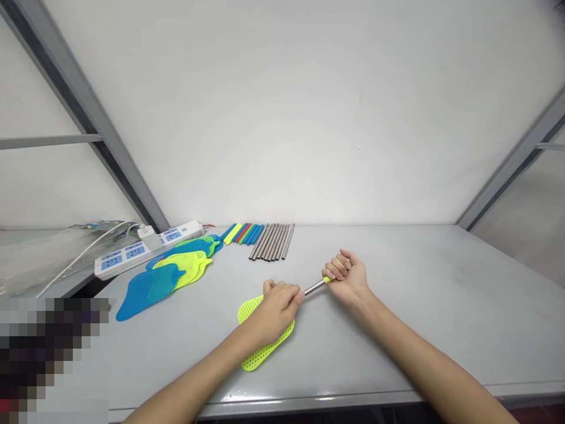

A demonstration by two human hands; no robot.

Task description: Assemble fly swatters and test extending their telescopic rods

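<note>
A fly swatter with a yellow-green perforated head (260, 355) lies low over the grey table in front of me. My left hand (280, 303) is closed around the neck of the swatter, on top of its head. From that hand a metal tube (315, 287) runs up to the right. My right hand (346, 275) is wrapped round a yellow-green handle grip (327, 280) at the tube's far end; most of the grip is hidden in the fingers.
At the back lie several metal tubes (271, 242) beside several coloured handle grips (244, 233). Blue and yellow-green swatter heads (150, 288) overlap on the left, near a white power strip (126, 254). Clear plastic wrapping (48, 250) sits at the far left. A white wall (282, 118) rises behind the table.
</note>
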